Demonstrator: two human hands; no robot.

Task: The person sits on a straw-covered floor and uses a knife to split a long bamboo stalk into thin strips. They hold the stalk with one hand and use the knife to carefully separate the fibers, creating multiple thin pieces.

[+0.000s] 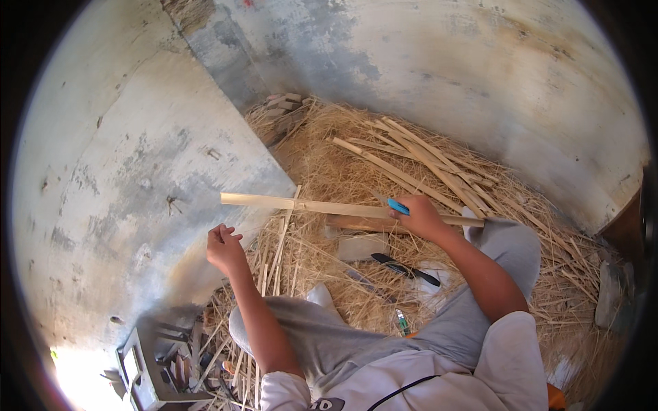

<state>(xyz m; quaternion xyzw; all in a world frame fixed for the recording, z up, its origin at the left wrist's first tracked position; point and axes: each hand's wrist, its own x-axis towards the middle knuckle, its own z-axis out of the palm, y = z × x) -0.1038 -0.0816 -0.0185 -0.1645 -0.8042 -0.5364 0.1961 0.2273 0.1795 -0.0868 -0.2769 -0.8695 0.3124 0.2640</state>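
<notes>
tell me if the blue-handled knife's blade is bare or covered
Bare: a thin blade juts out from the blue handle, which the right hand grips.

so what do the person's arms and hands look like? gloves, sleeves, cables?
Left hand and right hand: no gloves. Forearms bare, no visible markings. Sleeves short, pale, loose. Thin dark cord crosses the pale shirt, not the arms.
</notes>
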